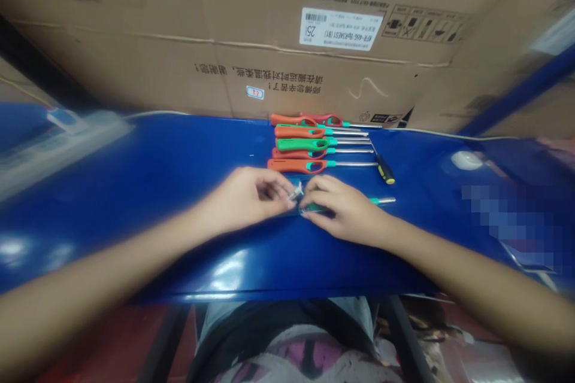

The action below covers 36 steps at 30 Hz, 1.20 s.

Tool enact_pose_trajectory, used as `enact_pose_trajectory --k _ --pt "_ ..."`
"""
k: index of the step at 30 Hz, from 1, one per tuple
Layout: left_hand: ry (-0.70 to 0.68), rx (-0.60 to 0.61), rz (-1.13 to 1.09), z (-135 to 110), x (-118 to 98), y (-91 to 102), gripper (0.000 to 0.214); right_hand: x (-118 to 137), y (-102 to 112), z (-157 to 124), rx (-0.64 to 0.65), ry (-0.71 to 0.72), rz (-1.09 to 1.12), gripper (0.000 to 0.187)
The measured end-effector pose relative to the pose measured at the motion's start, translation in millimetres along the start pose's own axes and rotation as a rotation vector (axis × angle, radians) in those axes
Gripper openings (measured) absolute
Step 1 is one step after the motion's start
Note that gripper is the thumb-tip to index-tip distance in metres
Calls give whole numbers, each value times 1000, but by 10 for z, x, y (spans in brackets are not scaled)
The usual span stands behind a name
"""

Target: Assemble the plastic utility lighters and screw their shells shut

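Note:
In the head view, my left hand (251,196) pinches a small silvery-white part (296,192) between thumb and fingertips. What kind of part it is cannot be made out. Just to the right, my right hand (345,209) is closed around a green stick lighter (386,200) lying low over the table. The lighter's metal tube pokes out beyond the hand, and most of its handle is hidden under my fingers. The fingertips of both hands almost meet. Past them lies a row of orange stick lighters (290,166) and a green one (299,145), tubes pointing right.
A black and yellow screwdriver (385,171) rests by the lighters' tube ends. The blue table (202,149) runs up to a large cardboard box (157,60). At far left sits a blurred white power strip (76,143); a white round object (466,160) is at right.

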<state>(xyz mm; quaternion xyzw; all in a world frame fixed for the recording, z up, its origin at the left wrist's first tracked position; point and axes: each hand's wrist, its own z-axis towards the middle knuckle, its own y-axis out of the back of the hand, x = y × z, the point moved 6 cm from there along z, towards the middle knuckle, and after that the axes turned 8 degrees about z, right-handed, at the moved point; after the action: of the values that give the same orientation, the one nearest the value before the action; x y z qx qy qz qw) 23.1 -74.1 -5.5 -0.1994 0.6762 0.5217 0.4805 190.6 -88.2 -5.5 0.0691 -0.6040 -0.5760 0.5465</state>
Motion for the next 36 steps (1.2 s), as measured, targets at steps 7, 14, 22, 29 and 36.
enact_pose_trajectory --k 7,14,22,29,36 --pt "42 103 47 12 89 -31 24 -25 -1 10 -36 -49 103 4" --pt "72 142 59 34 131 -27 24 -124 85 -17 -79 -341 343 7" --pt "35 165 26 28 137 -28 26 -240 -63 -20 52 -535 852 31" --pt "74 265 -83 10 157 -94 31 -303 -69 -10 106 -551 910 43" --pt "60 299 -85 23 169 -118 33 -288 -37 1 138 -553 803 44"
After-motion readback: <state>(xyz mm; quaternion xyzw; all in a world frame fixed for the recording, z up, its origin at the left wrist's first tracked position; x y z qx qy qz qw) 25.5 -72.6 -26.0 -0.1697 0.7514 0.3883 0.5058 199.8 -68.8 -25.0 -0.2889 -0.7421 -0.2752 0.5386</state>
